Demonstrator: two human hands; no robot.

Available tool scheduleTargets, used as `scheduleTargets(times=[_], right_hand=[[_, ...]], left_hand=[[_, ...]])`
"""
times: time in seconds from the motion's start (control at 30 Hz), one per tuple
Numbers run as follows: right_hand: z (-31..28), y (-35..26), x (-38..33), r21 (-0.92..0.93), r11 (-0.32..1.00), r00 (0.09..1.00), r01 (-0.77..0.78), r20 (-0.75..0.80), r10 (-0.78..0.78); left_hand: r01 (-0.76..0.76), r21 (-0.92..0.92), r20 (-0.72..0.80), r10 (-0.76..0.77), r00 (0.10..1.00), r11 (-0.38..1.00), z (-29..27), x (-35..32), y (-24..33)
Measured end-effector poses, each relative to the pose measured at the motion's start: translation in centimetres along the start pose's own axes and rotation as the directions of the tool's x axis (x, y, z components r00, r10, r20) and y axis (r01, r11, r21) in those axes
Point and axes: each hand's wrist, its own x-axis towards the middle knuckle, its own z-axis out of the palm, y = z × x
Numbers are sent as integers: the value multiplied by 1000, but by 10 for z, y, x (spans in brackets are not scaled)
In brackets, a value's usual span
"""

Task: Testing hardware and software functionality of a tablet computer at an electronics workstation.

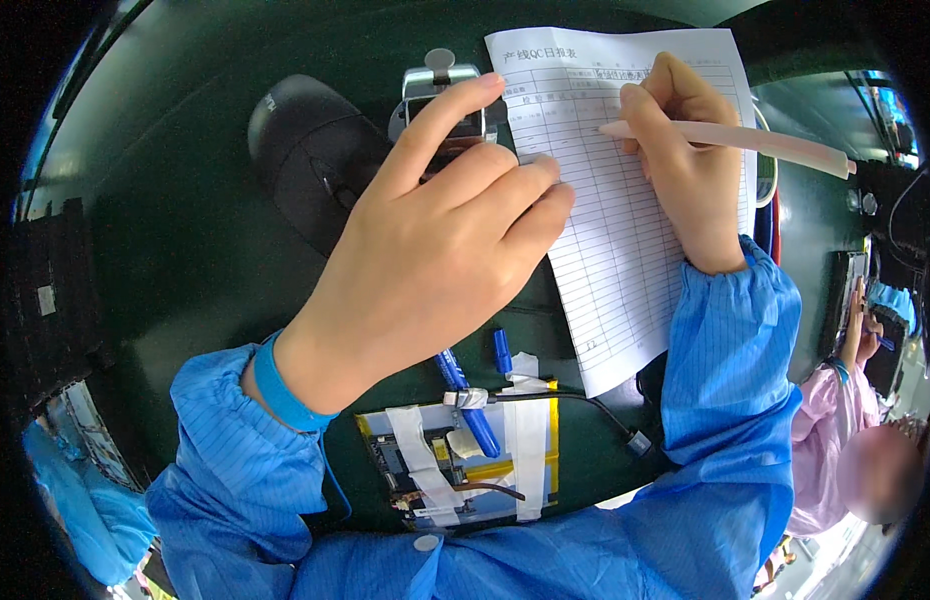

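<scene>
A printed form point(615, 280), a white sheet ruled in rows and columns, lies slightly slanted on the dark green table. My right hand point(690, 175) pinches a slim pale pink pen point(785, 143), its tip at the upper part of the sheet. Over the form's left edge, my left hand point(435, 240) has its index finger stretched out and the other fingers loosely bent; nothing shows in it. Below that hand, a blue marker point(477, 428) lies across a flat electronic panel point(385, 450) with circuit parts and white tape strips. A blue cap point(501, 350) is close to the marker.
Left of my left hand sits a black computer mouse point(305, 140). A silver and black device point(417, 85), partly hidden by that hand, stands beside the form. A black cable ends in a plug point(638, 443) near my right sleeve. At far right is a person in pink point(820, 470).
</scene>
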Motion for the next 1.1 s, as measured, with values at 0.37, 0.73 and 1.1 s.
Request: scheduleTargets(times=[0.37,0.73,1.1], right_hand=[[0,-1,-2,-29,999,1000,-16,15,16],[0,-6,2,140,989,995,-53,-74,64],[0,-5,3,73,995,997,-73,13,72]], left_hand=[[3,5,3,-3,1000,1000,1,-1,1],[-10,41,-10,10,1000,999,1,2,3],[-10,38,-4,11,1000,999,2,0,3]])
